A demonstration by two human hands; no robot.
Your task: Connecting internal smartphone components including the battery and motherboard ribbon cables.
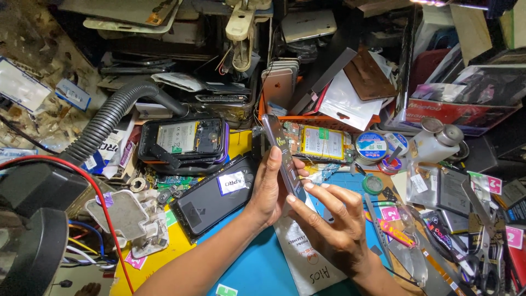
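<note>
We work over a blue mat [257,268] that covers the middle of a very crowded bench, and it seems to be there to give a soft, flat place for the open devices. To the left a grey ribbed hose [109,118] bends down toward the bench, probably to pull fumes away from the work. Behind our hands an opened phone in a purple case [183,140] lies face down with its inner parts showing, and a black phone [211,200] lies flat just beside our left wrist, both parked within reach. In the middle we hold a slim phone [282,156] raised above the mat and turned on its edge, so that its thin side faces us. Our left hand [268,192] wraps it from behind, thumb pressed on the edge, which keeps it steady. Our right hand [334,219] has its fingertips closed on the lower edge, pinching it lightly, perhaps to feel the seam.
</note>
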